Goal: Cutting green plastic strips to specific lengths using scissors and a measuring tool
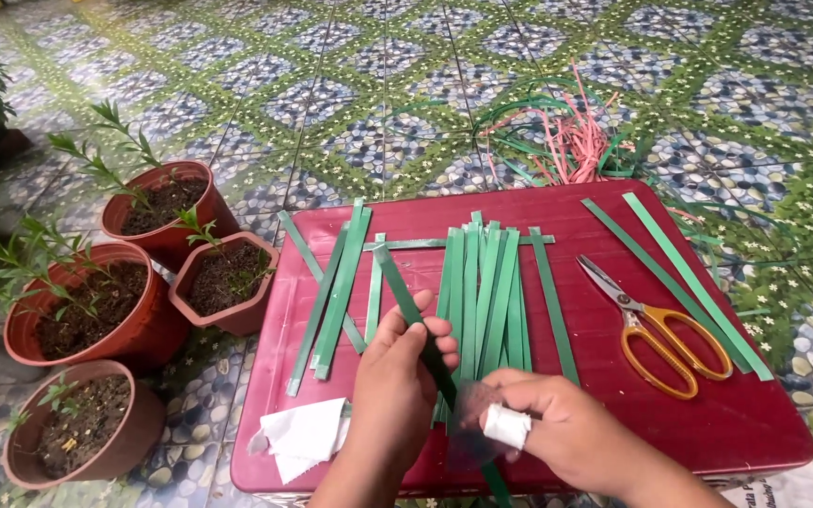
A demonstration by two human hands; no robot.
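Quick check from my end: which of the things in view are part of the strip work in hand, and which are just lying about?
In the job: left hand, right hand, held green strip, row of green strips, scissors, red board.

Lying about: plant pots, white paper, pink and green offcuts.

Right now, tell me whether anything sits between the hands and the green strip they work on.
Nothing does. The left hand already grips the green strip, and the right hand, one finger wrapped in white, touches its lower part.
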